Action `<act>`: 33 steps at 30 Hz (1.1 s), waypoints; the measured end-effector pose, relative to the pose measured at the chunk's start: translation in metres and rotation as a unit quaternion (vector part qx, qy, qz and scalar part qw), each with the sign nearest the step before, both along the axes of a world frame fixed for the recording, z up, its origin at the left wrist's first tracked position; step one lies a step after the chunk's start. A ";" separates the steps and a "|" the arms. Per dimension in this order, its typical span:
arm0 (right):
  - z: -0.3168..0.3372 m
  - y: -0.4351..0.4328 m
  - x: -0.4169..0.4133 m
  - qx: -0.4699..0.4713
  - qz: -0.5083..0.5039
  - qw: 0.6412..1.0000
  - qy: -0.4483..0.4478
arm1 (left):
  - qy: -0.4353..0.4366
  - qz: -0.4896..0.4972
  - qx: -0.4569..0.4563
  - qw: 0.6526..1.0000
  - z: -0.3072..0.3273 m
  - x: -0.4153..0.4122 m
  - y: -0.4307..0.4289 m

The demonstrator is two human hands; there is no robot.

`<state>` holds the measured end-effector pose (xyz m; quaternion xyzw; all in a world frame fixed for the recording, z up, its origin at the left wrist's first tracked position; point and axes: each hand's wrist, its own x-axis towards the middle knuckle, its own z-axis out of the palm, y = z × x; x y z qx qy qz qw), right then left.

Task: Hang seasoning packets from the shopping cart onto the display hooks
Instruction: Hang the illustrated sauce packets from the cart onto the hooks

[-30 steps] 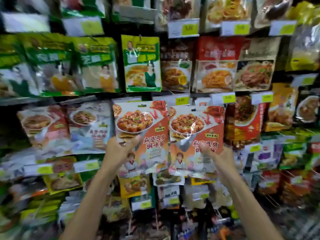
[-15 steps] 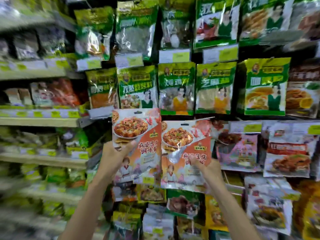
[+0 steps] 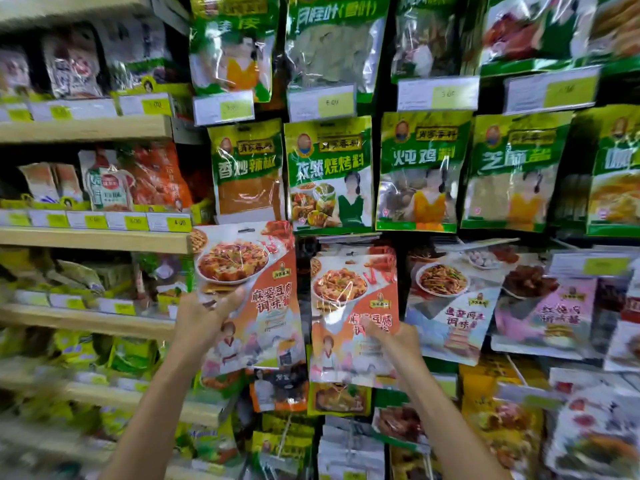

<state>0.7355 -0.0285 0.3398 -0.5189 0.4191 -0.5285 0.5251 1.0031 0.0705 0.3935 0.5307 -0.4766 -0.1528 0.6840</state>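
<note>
The left hand grips the left orange packet at its left edge, thumb laid across the printed front just below the picture of the dish, the other fingers hidden behind. The right hand pinches the right orange packet low on its right side, fingertips curled onto the front. Both packets are held up side by side against the hanging display, apart by a narrow dark gap; the left one sits higher, its top edge reaching the bottom of a row of green packets. Whether the right packet is on a hook I cannot tell; more orange packets show just behind its top. Right of it hang a blue-and-white packet and a pink packet. Price tags hang above the green row, and wooden shelves of goods run along the left.
</note>
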 end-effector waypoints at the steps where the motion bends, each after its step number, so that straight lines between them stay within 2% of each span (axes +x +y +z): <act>1: 0.002 -0.005 0.003 0.005 -0.007 1.000 0.001 | 0.004 0.003 0.002 1.000 0.000 0.001 -0.002; 6: 0.007 -0.020 0.008 0.024 -0.036 0.999 0.003 | -0.001 0.022 0.010 1.000 -0.002 0.005 -0.013; 14: 0.003 -0.032 0.007 0.059 -0.016 0.998 0.015 | -0.009 -0.021 0.004 1.000 0.000 -0.009 -0.020; 17: 0.002 -0.027 0.002 0.050 0.004 0.999 0.016 | 0.014 -0.053 0.000 0.998 0.002 -0.019 -0.021; 20: -0.004 -0.017 -0.005 -0.027 -0.061 0.995 0.077 | 0.051 -0.081 0.013 0.995 0.002 -0.024 -0.024; 23: -0.003 0.001 -0.008 -0.158 -0.202 0.957 0.136 | 0.085 -0.107 0.017 0.990 0.000 -0.029 -0.024; 25: 0.005 0.011 -0.005 -0.211 -0.223 0.941 0.140 | 0.108 -0.130 0.020 0.985 -0.003 -0.032 -0.023; 29: 0.024 0.021 0.005 -0.230 -0.163 0.954 0.103 | 0.144 -0.143 0.026 0.979 -0.018 -0.038 -0.018; 33: 0.030 0.029 0.014 -0.184 -0.012 0.981 0.055 | 0.118 -0.167 0.042 0.978 -0.023 -0.054 -0.014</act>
